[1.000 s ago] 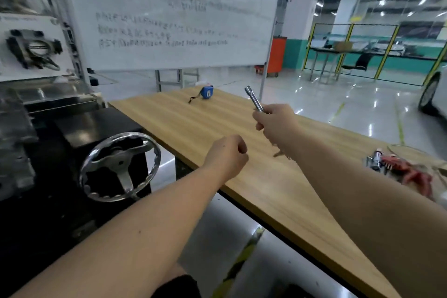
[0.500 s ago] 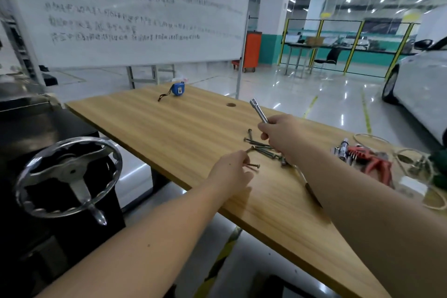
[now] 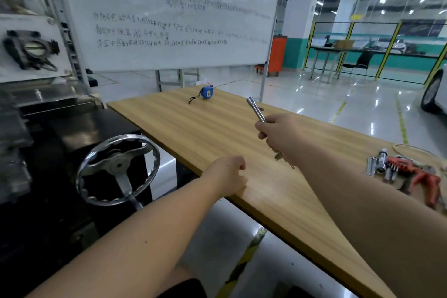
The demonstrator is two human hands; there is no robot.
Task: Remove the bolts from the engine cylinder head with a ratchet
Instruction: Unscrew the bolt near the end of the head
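Observation:
My right hand (image 3: pixel 278 133) is closed around a chrome ratchet (image 3: pixel 256 110), whose extension bar points up and away over the wooden table (image 3: pixel 193 128). Just under that hand, the tips of a few loose bolts (image 3: pixel 280 157) show on the table; the rest of them are hidden by my wrist. My left hand (image 3: pixel 227 174) is a loose fist at the table's near edge, with nothing visible in it. The engine (image 3: pixel 12 143) sits blurred and dark at the far left on its black stand.
A metal handwheel (image 3: pixel 118 169) sticks out from the stand between the engine and the table. Sockets (image 3: pixel 384 167) and red-handled pliers (image 3: pixel 420 176) lie at the table's right end. A blue tape measure (image 3: pixel 206 92) rests at the far end, in front of a whiteboard (image 3: pixel 169 12).
My head has swung back left, bringing the engine stand into view. My left hand has pulled away from the bolts to the table edge. My right hand still holds the ratchet.

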